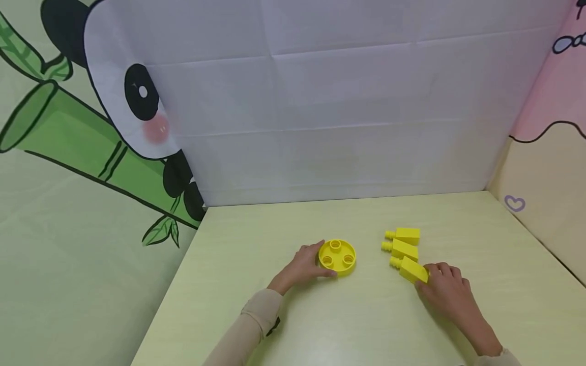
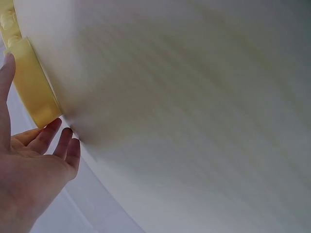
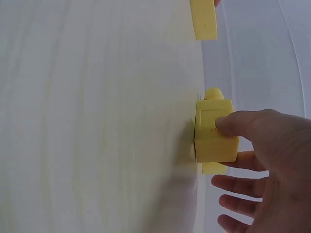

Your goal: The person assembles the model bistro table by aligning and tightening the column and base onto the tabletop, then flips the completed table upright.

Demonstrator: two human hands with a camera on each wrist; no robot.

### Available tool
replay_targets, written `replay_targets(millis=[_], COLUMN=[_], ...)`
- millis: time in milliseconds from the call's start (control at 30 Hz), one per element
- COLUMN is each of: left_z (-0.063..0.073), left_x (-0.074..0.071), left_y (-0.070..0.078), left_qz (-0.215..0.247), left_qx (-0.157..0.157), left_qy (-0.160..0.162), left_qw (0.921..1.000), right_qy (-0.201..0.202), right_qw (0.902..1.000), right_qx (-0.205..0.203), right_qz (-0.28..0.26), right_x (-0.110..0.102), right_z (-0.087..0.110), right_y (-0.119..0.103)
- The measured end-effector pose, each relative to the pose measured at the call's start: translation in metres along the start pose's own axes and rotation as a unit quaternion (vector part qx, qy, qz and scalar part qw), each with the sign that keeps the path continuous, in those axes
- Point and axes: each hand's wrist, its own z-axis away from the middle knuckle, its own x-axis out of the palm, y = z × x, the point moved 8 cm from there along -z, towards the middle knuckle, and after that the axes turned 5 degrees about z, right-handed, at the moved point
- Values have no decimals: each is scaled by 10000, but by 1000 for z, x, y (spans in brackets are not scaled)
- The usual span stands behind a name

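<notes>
Within the right grip (image 1: 447, 294), one yellow block (image 1: 413, 271) is part-hidden.

This looks like a tabletop nook decorated like a child's playroom; whether it is in a home, a school or a studio cannot be told. In the head view, a pale wood-look table (image 1: 348, 325) fills six o'clock. At twelve o'clock a white sheet (image 1: 329, 101), creased in straight fold lines, stands behind it. Cartoon prints cover the sides: a panda face (image 1: 110, 101) at ten o'clock, a bamboo stem (image 1: 78, 127) between nine and ten, a pink patch (image 1: 554, 96) between two and three, and a purple heart (image 1: 515, 204) at three.
</notes>
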Motion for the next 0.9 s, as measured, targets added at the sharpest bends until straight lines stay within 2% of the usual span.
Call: replay_targets(millis=[200, 400, 633, 900], left_z=[1, 1, 1, 3], left_x=[0, -1, -3, -2], left_y=[0, -2, -2, 0], left_qz=[-29, -53, -62, -134], left_qx=[-41, -106, -125, -65], left_qy=[14, 41, 50, 20], left_qw=[10000, 9999, 9999, 9999], right_qy=[449, 906, 641, 505], right_qw=[9982, 9896, 9814, 9744], right_qx=[-142, -626, -1175, -1812], right_qz=[-374, -922, -1376, -1227], right_x=[-5, -21, -26, -22], right_z=[1, -5, -30, -51], right_y=[-6, -35, -78, -115])
